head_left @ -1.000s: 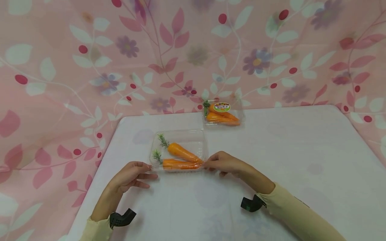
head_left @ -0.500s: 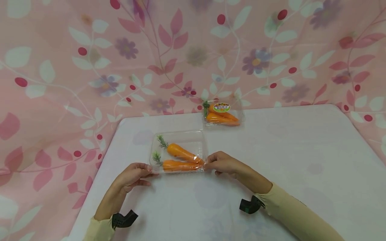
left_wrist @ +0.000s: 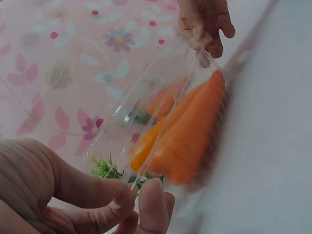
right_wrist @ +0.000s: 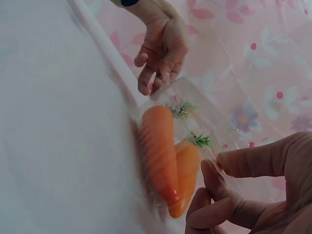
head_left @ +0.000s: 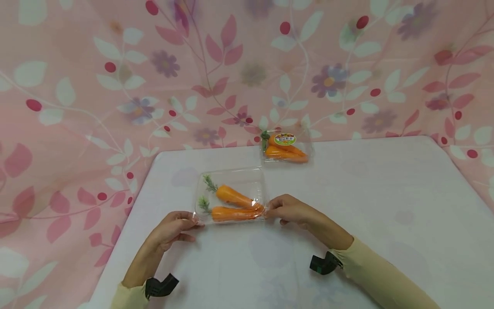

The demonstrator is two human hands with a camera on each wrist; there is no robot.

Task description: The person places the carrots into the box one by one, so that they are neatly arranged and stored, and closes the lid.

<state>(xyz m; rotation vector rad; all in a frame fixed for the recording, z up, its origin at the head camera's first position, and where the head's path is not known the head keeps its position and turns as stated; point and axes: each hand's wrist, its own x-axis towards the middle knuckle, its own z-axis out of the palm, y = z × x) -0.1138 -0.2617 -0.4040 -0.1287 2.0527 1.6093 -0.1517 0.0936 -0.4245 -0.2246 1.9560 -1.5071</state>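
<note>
In the head view, a clear plastic clamshell box (head_left: pixel 231 171) holds two orange carrots with green tops, one slanting at the back (head_left: pixel 234 197) and one along the front (head_left: pixel 233 213). My left hand (head_left: pixel 171 229) pinches the box's front left corner between thumb and fingers, its other fingers loosely spread. At the front right corner, my right hand (head_left: pixel 291 211) pinches the rim. From the left wrist, the left thumb and fingers (left_wrist: pixel 129 195) grip the thin clear edge beside a carrot (left_wrist: pixel 183 141). The right wrist view shows the right fingers (right_wrist: pixel 214 180) on the opposite corner.
A second clear box (head_left: pixel 285 150) of carrots, with an oval label (head_left: pixel 284 139), stands at the back of the white table (head_left: pixel 366 193). Behind it hangs a pink floral cloth (head_left: pixel 247 77). Black wrist cameras (head_left: pixel 162 285) sit under both forearms.
My left fingers have closed in on the front left corner of the box. The right hand has stayed at its corner. The head view has shifted slightly; the back box has not moved.
</note>
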